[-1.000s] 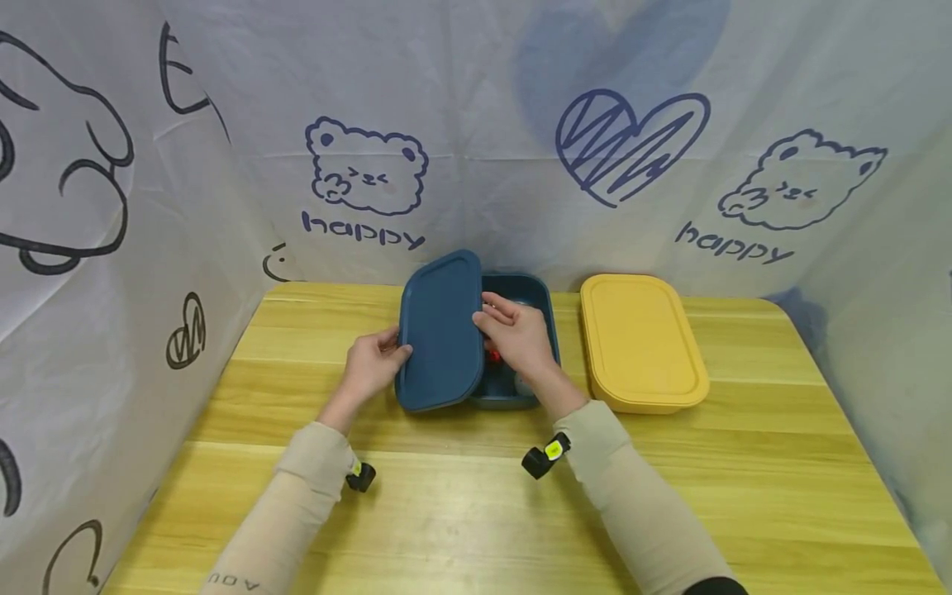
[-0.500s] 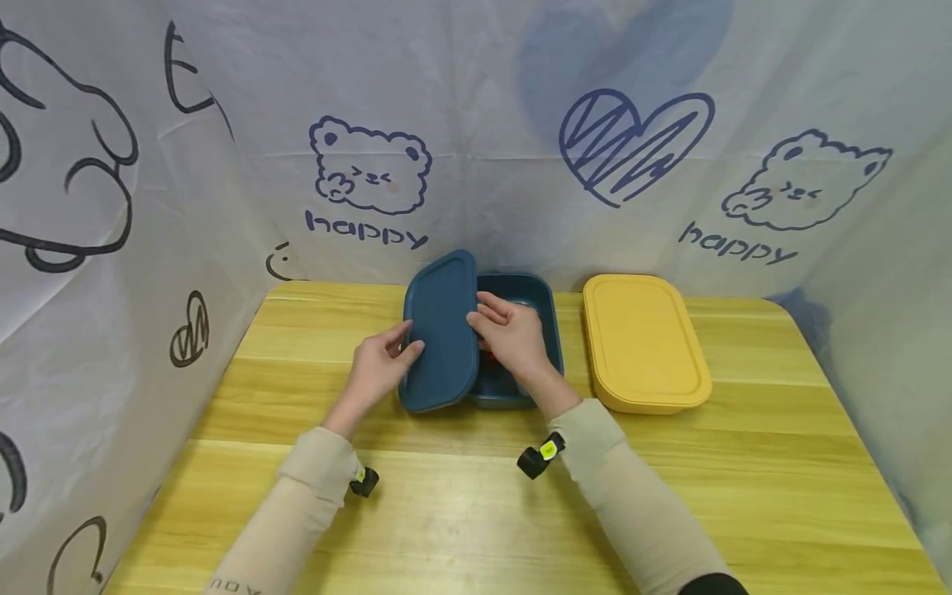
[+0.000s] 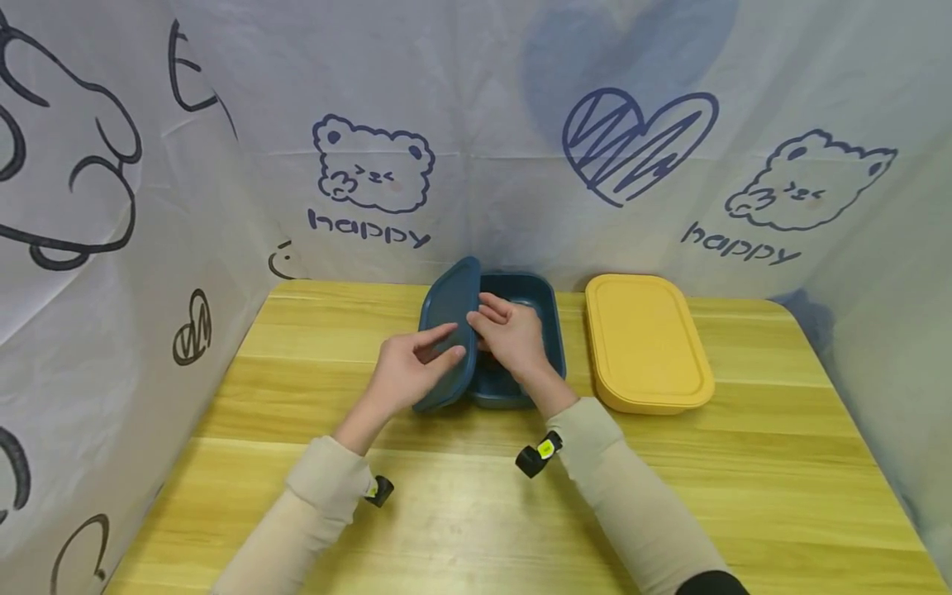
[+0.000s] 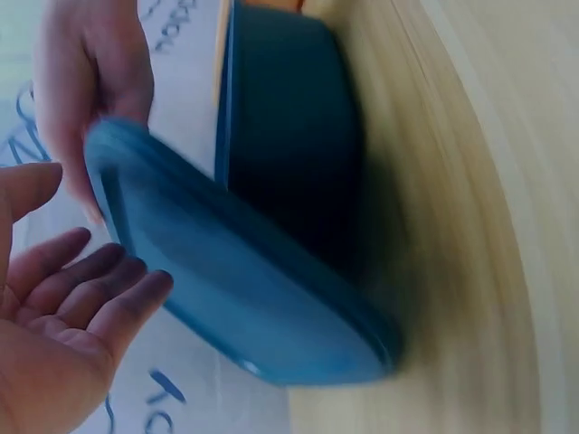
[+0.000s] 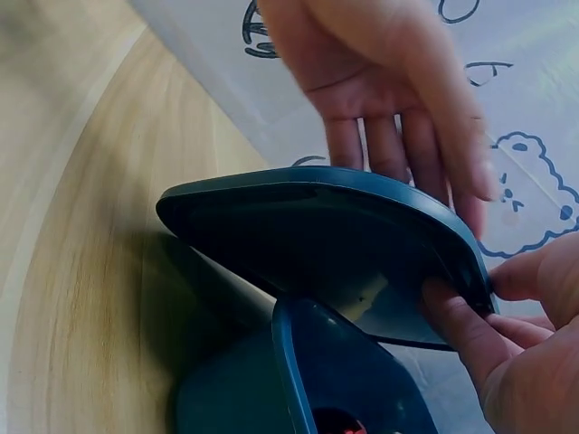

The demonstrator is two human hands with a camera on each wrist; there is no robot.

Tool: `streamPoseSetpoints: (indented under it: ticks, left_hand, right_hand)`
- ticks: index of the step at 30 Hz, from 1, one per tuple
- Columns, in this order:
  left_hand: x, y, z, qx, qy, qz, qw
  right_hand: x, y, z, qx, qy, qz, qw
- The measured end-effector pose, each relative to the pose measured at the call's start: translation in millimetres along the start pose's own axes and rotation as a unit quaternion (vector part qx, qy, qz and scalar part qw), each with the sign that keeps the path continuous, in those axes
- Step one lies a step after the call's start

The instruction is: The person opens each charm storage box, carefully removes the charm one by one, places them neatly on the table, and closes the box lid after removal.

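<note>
Here's the blue lid (image 3: 449, 302), tipped up steeply at the left side of the blue box (image 3: 504, 402), its underside turned toward the box! The right hand (image 3: 513, 337) has it, fingers and thumb pinching the edge nearest the box. And the left hand (image 3: 409, 369)? Fingers extended and spread from the thumb, right up by the lid's outer face, gripping nothing; whether they touch it, I can't tell. Down in the box, something red (image 5: 346, 427) peeks out, too hidden to name. Off to the right, apart from all this, sits the yellow box (image 3: 649, 340), lid on, sharing the wooden bench (image 3: 773, 463). Behind, a pale cloth (image 3: 506, 207) shows doodled bears, hearts and "happy".
</note>
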State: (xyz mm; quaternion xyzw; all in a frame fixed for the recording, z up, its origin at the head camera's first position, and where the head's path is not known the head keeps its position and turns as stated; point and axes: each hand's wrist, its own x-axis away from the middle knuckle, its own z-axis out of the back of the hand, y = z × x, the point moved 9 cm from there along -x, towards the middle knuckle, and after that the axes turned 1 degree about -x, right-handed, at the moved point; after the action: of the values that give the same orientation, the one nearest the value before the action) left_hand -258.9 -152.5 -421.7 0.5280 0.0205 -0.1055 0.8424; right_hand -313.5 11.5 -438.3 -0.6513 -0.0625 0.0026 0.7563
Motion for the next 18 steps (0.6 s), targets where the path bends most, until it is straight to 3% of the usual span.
streamPoseSetpoints:
  ticks: [5, 12, 18]
  left_hand:
    - [1.3, 13.0, -12.3, -0.036, -0.005, 0.008, 0.9993]
    - [1.2, 20.0, -18.1, -0.091, 0.001, 0.005, 0.9959]
    - [1.1, 24.5, -17.8, -0.094, 0.011, -0.003, 0.9955]
  right_hand:
    - [0.1, -1.9, 0.6, 0.002, 0.006, 0.009, 1.000]
    - [1.5, -2.4, 1.8, 0.011, 0.011, 0.012, 1.000]
    - [1.5, -2.3, 2.7, 0.000, 0.007, 0.011, 1.000]
